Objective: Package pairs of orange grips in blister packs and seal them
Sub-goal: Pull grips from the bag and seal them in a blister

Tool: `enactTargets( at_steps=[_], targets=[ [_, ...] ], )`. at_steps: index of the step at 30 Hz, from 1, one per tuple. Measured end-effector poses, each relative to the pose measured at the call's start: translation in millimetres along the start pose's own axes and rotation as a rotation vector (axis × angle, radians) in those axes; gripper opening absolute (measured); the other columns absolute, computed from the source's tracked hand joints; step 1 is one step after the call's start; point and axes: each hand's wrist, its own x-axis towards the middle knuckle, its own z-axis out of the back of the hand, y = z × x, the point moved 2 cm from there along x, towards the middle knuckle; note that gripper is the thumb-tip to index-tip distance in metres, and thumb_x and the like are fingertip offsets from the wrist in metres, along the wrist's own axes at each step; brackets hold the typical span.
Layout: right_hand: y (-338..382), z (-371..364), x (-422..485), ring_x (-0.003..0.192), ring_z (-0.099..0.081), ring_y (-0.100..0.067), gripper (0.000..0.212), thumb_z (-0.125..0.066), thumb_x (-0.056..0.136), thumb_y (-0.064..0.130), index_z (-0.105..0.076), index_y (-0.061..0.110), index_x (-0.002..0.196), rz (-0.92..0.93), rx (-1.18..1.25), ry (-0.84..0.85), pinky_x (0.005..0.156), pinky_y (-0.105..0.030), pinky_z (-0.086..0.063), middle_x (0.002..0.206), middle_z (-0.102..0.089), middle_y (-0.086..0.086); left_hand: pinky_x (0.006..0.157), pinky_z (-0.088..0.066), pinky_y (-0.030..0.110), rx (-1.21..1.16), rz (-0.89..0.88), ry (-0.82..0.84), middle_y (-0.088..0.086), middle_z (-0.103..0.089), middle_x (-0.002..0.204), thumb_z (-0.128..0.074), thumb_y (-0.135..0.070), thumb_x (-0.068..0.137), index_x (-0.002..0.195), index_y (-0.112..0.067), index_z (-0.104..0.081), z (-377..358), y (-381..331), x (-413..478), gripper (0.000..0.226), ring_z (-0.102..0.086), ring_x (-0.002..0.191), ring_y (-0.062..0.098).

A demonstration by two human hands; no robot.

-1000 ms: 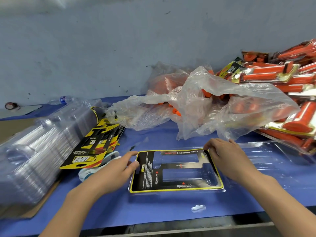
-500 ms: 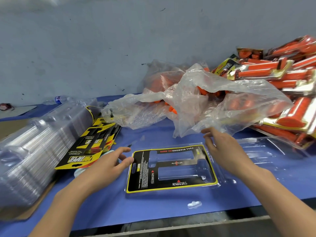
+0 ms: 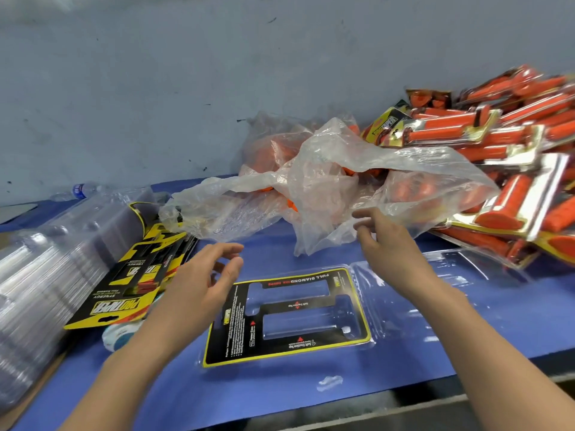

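Both the left hand and right hand, fingers spread and empty, had left the card-lined clear blister pack for the crumpled clear plastic bag of orange rubber grips behind it, likely to fetch a pair.

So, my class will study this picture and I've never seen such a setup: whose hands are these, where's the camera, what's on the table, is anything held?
No machine here: a person works bare-handed, and the camera sits on their head, looking forward and down. The left hand and right hand are both open above the blue table cover, holding nothing. Between them lies an open clear blister pack with a black-and-yellow card, its two slots unfilled. Behind is a plastic bag of loose orange grips; right, a pile of finished packs; left, stacked empty blisters and spare cards.
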Motion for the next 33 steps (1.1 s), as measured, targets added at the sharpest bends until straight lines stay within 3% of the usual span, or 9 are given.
enactTargets(
  at_steps=[3, 5, 8, 11, 15, 19, 26, 30, 33],
  targets=[
    [-0.5, 7.5, 13.7, 0.091, -0.060, -0.011, 0.029, -0.040, 0.098, 0.020, -0.055, 0.028, 0.122, -0.097, 0.237, -0.037, 0.077, -0.029, -0.050, 0.113, -0.065, 0.004, 0.072, -0.042, 0.005, -0.101, -0.068, 0.023, -0.020, -0.061, 0.102, -0.053, -0.031, 0.099, 0.114, -0.034, -0.061, -26.2, -39.1, 22.7, 0.018, -0.057, 0.094, -0.005],
    [-1.7, 12.9, 23.6, 0.099, -0.059, -0.009, 0.031, -0.041, 0.097, 0.018, -0.055, 0.025, 0.125, -0.141, 0.363, -0.056, 0.078, -0.019, -0.046, 0.118, -0.063, 0.004, 0.075, -0.043, 0.007, -0.142, -0.085, 0.094, -0.018, -0.061, 0.105, -0.052, -0.028, 0.100, 0.120, -0.026, -0.062, -51.1, -60.5, 46.5, 0.022, -0.058, 0.096, -0.001],
    [-9.0, 19.1, 37.5, 0.110, -0.057, -0.016, 0.032, -0.045, 0.097, 0.017, -0.055, 0.026, 0.126, -0.246, 0.534, -0.060, 0.097, -0.033, -0.046, 0.121, -0.062, 0.001, 0.075, -0.042, 0.005, -0.148, -0.084, 0.180, -0.011, -0.062, 0.109, -0.050, -0.027, 0.102, 0.125, -0.021, -0.060, -89.7, -84.7, 89.1, 0.026, -0.059, 0.099, 0.004],
    [-16.5, 19.2, 48.2, 0.116, -0.056, -0.019, 0.028, -0.048, 0.095, 0.016, -0.055, 0.027, 0.120, -0.335, 0.667, -0.074, 0.104, -0.041, -0.044, 0.124, -0.061, -0.001, 0.085, -0.047, 0.020, -0.083, -0.113, 0.199, -0.003, -0.065, 0.113, -0.049, -0.023, 0.102, 0.121, -0.017, -0.062, -115.5, -102.9, 125.0, 0.024, -0.061, 0.099, 0.012],
    [-18.0, 11.6, 55.9, 0.114, -0.058, -0.023, 0.032, -0.044, 0.095, 0.013, -0.056, 0.020, 0.124, -0.372, 0.676, -0.063, 0.104, -0.042, -0.045, 0.121, -0.062, -0.004, 0.081, -0.056, 0.037, -0.131, -0.132, 0.249, 0.000, -0.071, 0.097, -0.046, -0.011, 0.099, 0.105, -0.018, -0.068, -125.5, -102.4, 135.3, 0.024, -0.067, 0.088, 0.017],
    [-9.7, -1.7, 56.5, 0.100, -0.060, -0.024, 0.019, -0.042, 0.095, 0.014, -0.055, 0.024, 0.107, -0.358, 0.717, -0.046, 0.087, -0.035, -0.047, 0.112, -0.064, -0.007, 0.070, -0.057, 0.033, -0.115, -0.125, 0.295, -0.005, -0.072, 0.092, -0.044, 0.000, 0.092, 0.094, -0.019, -0.072, -111.8, -78.8, 116.0, 0.034, -0.066, 0.081, 0.010],
    [26.6, -31.1, 49.3, 0.081, -0.058, -0.017, 0.023, -0.041, 0.095, 0.012, -0.056, 0.022, 0.109, -0.320, 0.767, -0.038, 0.067, -0.028, -0.044, 0.095, -0.062, 0.000, 0.068, -0.059, 0.036, -0.147, -0.004, 0.353, -0.002, -0.071, 0.091, -0.041, 0.001, 0.096, 0.094, -0.020, -0.070, -65.7, -36.7, 73.4, 0.036, -0.067, 0.080, 0.013],
    [40.8, -39.6, 47.4, 0.094, -0.062, -0.022, 0.022, -0.042, 0.095, 0.013, -0.055, 0.023, 0.109, -0.302, 0.754, -0.018, 0.079, -0.034, -0.048, 0.106, -0.063, -0.003, 0.069, -0.059, 0.032, -0.224, -0.034, 0.367, -0.002, -0.072, 0.092, -0.040, 0.000, 0.098, 0.100, -0.018, -0.069, -50.1, -42.7, 64.9, 0.034, -0.068, 0.081, 0.017],
    [40.1, -36.2, 49.7, 0.087, -0.060, -0.020, 0.021, -0.042, 0.095, 0.012, -0.056, 0.022, 0.106, -0.320, 0.813, -0.018, 0.078, -0.033, -0.048, 0.098, -0.062, -0.001, 0.072, -0.059, 0.029, -0.281, -0.077, 0.348, 0.001, -0.071, 0.097, -0.040, -0.003, 0.100, 0.106, -0.015, -0.068, -53.3, -58.5, 71.5, 0.031, -0.068, 0.084, 0.016]
  ],
)
